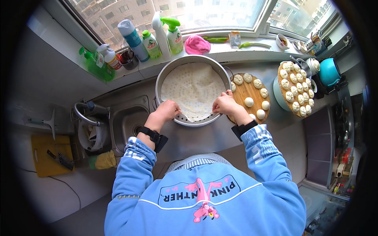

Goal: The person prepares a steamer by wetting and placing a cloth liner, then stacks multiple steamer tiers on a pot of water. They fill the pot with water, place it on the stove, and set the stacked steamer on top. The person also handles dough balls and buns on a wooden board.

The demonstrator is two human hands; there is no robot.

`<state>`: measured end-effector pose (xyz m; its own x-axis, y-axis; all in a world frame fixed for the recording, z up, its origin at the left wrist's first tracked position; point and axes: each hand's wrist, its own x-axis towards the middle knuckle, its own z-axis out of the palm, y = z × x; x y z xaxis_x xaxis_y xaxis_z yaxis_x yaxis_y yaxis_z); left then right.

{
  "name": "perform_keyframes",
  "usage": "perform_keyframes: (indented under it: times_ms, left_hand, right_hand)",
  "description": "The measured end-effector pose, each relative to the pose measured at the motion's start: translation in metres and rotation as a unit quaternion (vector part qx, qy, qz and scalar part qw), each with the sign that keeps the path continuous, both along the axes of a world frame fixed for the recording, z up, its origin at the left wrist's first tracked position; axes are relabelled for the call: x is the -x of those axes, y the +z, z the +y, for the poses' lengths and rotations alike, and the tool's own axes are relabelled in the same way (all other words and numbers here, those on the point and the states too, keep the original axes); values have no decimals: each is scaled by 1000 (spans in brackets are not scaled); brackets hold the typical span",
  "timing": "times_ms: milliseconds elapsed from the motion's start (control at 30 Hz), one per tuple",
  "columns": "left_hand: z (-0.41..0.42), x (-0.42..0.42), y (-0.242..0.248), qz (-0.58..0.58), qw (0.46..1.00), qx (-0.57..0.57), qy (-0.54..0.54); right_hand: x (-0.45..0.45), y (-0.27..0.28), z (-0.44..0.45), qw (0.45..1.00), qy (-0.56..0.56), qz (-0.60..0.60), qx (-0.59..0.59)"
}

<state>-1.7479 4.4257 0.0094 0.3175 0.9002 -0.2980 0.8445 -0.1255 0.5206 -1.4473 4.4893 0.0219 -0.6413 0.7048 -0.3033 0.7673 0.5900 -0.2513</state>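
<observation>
A wide round metal steamer [197, 123] stands on the steel counter in front of me, with a pale steamer cloth [192, 84] spread inside it. My left hand [169, 110] pinches the cloth's near-left edge beside the rim. At the near-right edge, my right hand [226, 103] grips the same cloth between thumb and fingers. Between the hands, the cloth's front corner hangs over part of the perforated bottom, where a row of holes shows. Right of the steamer lies a round wooden board [248, 90] bearing pleated buns [257, 83] and smooth dough balls [249, 102].
Farther right, a second round board [285, 91] full of pleated buns rests on a light-blue container [278, 94]. A steel sink [125, 119] with a faucet [85, 113] is at left. Spray bottles [174, 38] and a pink cloth [197, 44] line the windowsill behind the steamer.
</observation>
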Motion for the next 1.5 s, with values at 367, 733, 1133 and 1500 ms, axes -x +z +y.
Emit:
perform_keyframes:
  times_ms: [367,733,1133,1500]
  left_hand:
    - [36,-31,-5,105,992,-59,-26]
    - [112,-63,-42,99,995,13,20]
    - [123,-67,-21,137,986,88,29]
    - [149,-58,-44,140,990,14,10]
  right_hand:
    - [36,-22,28,994,-66,85,-8]
    - [55,-53,82,926,-375,6,-29]
    - [49,7,58,983,-145,-102,-46]
    - [80,-44,107,980,-95,-150,86]
